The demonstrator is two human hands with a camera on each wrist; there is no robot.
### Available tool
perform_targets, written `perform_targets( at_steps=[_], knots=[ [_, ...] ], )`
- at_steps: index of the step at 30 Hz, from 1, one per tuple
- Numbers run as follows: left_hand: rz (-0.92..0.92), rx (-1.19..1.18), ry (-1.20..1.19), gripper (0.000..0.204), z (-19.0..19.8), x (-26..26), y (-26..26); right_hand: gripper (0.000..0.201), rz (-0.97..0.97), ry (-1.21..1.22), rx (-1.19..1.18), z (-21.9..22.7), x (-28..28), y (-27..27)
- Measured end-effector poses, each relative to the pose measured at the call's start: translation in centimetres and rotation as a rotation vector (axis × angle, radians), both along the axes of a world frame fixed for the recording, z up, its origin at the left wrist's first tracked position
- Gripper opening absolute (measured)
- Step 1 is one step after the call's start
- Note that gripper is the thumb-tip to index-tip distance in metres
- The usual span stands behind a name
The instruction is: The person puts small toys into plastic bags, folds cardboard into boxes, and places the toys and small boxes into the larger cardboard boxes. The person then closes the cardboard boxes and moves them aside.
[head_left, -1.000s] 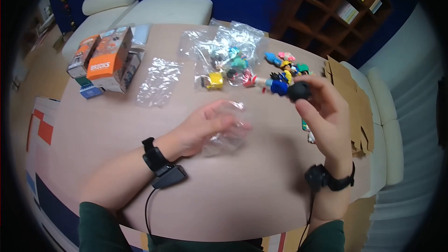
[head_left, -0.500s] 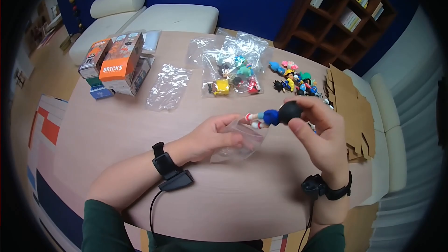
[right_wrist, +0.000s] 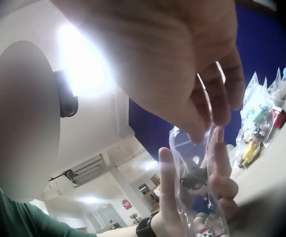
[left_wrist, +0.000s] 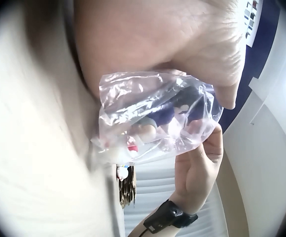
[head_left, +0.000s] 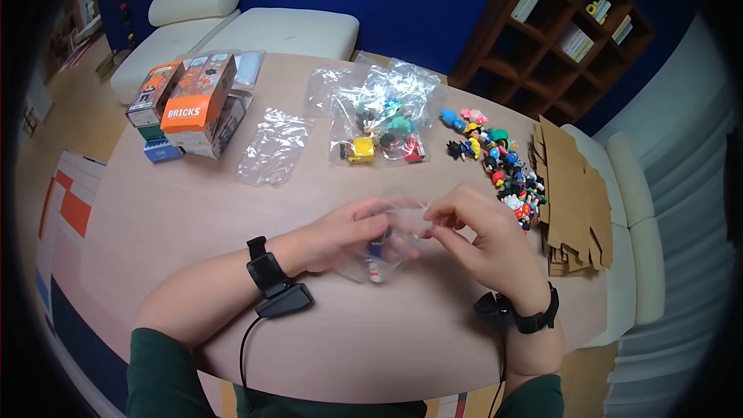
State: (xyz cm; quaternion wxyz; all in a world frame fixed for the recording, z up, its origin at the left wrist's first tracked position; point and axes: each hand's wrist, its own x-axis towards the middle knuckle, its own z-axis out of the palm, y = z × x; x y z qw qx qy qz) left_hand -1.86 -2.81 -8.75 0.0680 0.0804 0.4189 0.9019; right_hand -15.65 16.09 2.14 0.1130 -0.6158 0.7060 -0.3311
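Note:
A clear plastic bag [head_left: 402, 259] is between my two hands, low over the middle of the table. Inside it lies a toy figurine [head_left: 375, 254] with a dark head, blue body and red-and-white feet, the feet toward me. My left hand [head_left: 340, 234] holds the bag from the left, thumb on the near side and fingers behind. With thumb and fingertips, my right hand [head_left: 481, 244] pinches the bag's right edge. In the left wrist view, the figurine's blue body [left_wrist: 162, 114] shows through the crinkled film.
Several loose figurines [head_left: 503, 159] are clustered at the right, beside flattened cardboard [head_left: 573, 193]. Bagged figurines [head_left: 395, 128] lie at the back middle. Left of them is a flat clear bag [head_left: 275, 147]. Orange-and-white boxes [head_left: 197, 104] are stacked at the back left.
The right hand has brought the figurine leftward from the right side, and it is now inside the bag. That hand has let go of its head and pinches the bag's edge.

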Motion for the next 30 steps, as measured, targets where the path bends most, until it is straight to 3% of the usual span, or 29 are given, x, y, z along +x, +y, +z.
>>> perform_targets(
  at_steps=[2, 4, 8, 10, 13, 17, 19, 20, 23, 25, 30],
  knots=[
    [0.000, 0.005, 0.047, 0.068, 0.5, -0.1, 0.4, 0.019, -0.026, 0.001, -0.046, -0.2, 0.0, -0.2],
    [0.048, -0.242, 0.026, 0.068, 0.8, -0.2, 0.6, 0.020, -0.108, 0.080, -0.181, -0.4, -0.1, -0.5],
    [0.043, -0.168, -0.051, 0.064, 0.5, -0.5, 0.3, 0.025, -0.148, 0.014, -0.214, -1.5, -0.8, -1.1],
    [0.082, -0.082, -0.095, 0.060, 1.0, -0.4, 0.4, 0.036, -0.212, -0.182, -0.239, -2.4, -1.4, -1.4],
    [0.105, -0.096, -0.104, 0.058, 1.3, -0.3, 0.5, 0.047, -0.264, -0.285, -0.255, -3.5, -2.2, -1.9],
    [0.166, -0.101, -0.090, 0.063, 0.2, -0.5, 0.3, 0.046, -0.371, -0.462, -0.409, -5.9, -0.6, -3.4],
    [0.194, -0.066, -0.123, 0.050, -0.4, -0.5, 0.2, 0.041, -0.267, -1.009, -0.196, -6.7, -0.2, -3.5],
    [0.192, -0.066, -0.127, 0.050, -0.5, -0.5, 0.1, 0.028, -0.282, -1.033, -0.104, -7.4, -0.7, -3.3],
    [0.225, 0.022, -0.176, 0.046, -0.7, -0.7, 0.1, 0.017, -0.283, -1.192, -0.135, -8.4, -1.2, -3.0],
    [0.324, -0.122, -0.138, 0.044, -0.6, -0.8, 0.2, 0.013, -0.277, -1.163, -0.190, -9.1, -1.5, -3.1],
    [0.439, -0.120, -0.117, 0.038, -0.8, -0.8, 0.4, 0.011, -0.269, -1.163, -0.277, -9.6, -0.5, -3.2]
  ],
)
